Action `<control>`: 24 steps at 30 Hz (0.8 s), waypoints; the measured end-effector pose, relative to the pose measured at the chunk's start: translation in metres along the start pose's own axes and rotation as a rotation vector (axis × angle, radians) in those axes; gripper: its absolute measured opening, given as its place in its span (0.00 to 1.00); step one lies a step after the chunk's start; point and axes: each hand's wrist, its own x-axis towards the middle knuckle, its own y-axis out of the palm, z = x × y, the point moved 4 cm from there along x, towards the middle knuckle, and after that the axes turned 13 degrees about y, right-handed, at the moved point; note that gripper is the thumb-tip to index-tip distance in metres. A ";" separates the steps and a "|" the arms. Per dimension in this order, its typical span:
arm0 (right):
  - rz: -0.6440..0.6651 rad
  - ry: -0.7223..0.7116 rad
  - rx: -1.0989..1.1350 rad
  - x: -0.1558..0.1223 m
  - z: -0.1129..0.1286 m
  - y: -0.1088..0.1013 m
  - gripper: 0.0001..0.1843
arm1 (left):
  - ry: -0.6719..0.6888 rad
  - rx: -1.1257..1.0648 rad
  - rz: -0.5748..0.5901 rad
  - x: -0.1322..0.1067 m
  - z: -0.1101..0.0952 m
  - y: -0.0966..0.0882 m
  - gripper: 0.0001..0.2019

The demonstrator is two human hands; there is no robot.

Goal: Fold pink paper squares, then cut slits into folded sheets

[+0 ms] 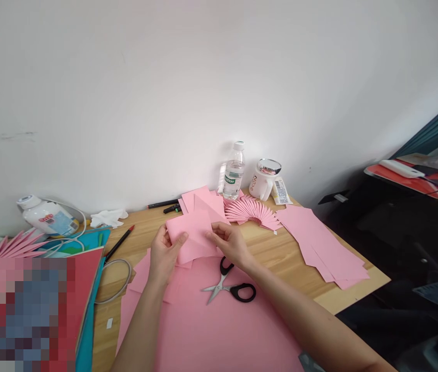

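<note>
Two bare hands hold a piece of pink paper [194,233] up just above the table [281,253], near its middle and in front of the person. The left hand [166,254] pinches the sheet's left edge, thumb on the near face and the other fingers [181,239] hidden behind it. The right hand [231,244] pinches the right edge between thumb and bent fingertips. The piece is plain, matte and pale pink, roughly rectangular, with a straight crease running across its upper part, and it tilts slightly down to the left. Directly under the hands lies a large pink sheet [219,336] that covers the near part of the table, and black-handled scissors [229,287] rest on it, shut, just below the right hand. Behind the held piece lie more pink offcuts and a pleated pink paper fan [253,212]. A loose stack of pink sheets [322,245] spreads along the right edge. A clear water bottle [233,170] and a white mug [262,181] stand against the white wall [165,93], with black markers [163,204] nearby. To the left are a red pencil [120,243], a crumpled white tissue [106,218], a white bottle [44,214] lying on its side, a grey cable [120,281], and red and teal card [89,289]. The table is light wood.
</note>
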 end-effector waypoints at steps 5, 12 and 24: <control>-0.060 0.002 -0.086 0.000 -0.002 -0.001 0.18 | 0.010 0.056 -0.018 -0.001 -0.001 -0.001 0.24; -0.058 0.086 0.096 0.002 -0.005 -0.003 0.17 | -0.041 0.018 0.002 -0.002 0.000 0.000 0.26; -0.085 0.100 0.104 0.001 -0.003 -0.004 0.14 | -0.116 0.083 -0.069 -0.004 -0.001 -0.002 0.24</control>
